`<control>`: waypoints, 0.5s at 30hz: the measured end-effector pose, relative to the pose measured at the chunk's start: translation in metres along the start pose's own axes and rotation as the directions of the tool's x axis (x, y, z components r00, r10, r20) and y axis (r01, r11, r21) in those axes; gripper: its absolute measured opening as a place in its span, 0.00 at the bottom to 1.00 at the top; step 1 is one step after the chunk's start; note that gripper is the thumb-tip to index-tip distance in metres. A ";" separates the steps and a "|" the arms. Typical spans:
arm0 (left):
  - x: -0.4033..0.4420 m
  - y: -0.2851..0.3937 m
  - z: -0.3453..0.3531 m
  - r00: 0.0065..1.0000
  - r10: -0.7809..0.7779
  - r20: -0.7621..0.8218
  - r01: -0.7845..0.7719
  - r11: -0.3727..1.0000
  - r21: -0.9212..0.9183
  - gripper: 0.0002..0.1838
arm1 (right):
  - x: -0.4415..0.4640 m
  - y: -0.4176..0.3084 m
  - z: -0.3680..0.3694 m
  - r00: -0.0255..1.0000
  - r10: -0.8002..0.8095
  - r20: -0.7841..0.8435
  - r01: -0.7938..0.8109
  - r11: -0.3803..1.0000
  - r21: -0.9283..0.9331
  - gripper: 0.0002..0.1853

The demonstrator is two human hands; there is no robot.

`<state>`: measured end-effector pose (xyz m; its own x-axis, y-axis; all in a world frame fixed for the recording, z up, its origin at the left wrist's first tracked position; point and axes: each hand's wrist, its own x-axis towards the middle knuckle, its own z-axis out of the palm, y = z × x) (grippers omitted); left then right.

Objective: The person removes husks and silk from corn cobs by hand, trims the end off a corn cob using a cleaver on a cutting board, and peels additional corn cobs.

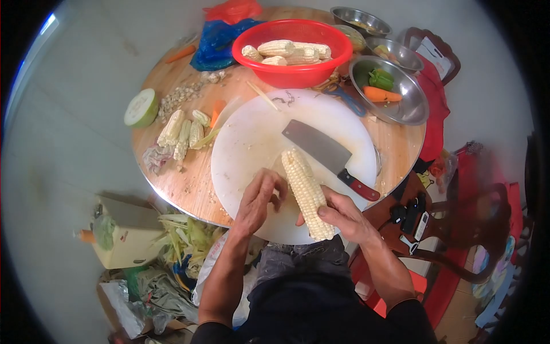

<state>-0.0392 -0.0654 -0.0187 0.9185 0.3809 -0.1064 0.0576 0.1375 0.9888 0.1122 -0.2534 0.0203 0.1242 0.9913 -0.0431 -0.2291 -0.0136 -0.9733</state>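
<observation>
My right hand [345, 216] is closed around the lower part of a husked ear of pale corn [303, 192], which stands tilted above the near edge of a round white cutting board [246, 143]. Just left of the ear, my left hand [262, 198] is held with its fingers loosely bent and apart, not touching the corn; nothing shows in it. A cleaver [317, 144] with a red-brown handle lies flat on the board, beyond the ear and to its right.
A red colander [292, 71] of husked corn stands at the back. Steel bowls are at the right; one [415, 97] holds a carrot [382, 94] and a green pepper [381, 79]. Corn pieces [172, 129] and a cut gourd [141, 108] lie left. Husks [189, 238] are piled below the table.
</observation>
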 end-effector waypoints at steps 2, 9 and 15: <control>0.004 0.002 0.021 0.977 0.136 -0.167 -0.189 0.914 -0.358 0.34 | 0.003 0.006 0.005 0.993 -0.074 -0.091 0.066 0.994 -0.085 0.28; 0.006 0.000 0.040 0.990 0.130 0.060 -0.065 0.778 -0.625 0.41 | 0.010 -0.004 0.027 0.959 -0.068 -0.274 -0.164 0.657 -0.736 0.30; 0.006 -0.014 0.039 0.992 0.105 -0.073 -0.126 0.682 -0.721 0.37 | 0.014 -0.009 0.032 0.780 -0.544 -0.310 -0.048 0.442 -0.896 0.24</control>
<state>-0.0196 -0.1010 -0.0294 0.8882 0.4593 -0.0091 -0.3582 0.7049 0.6123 0.0847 -0.2352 0.0357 0.5209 0.7397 0.4260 0.7574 -0.1703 -0.6304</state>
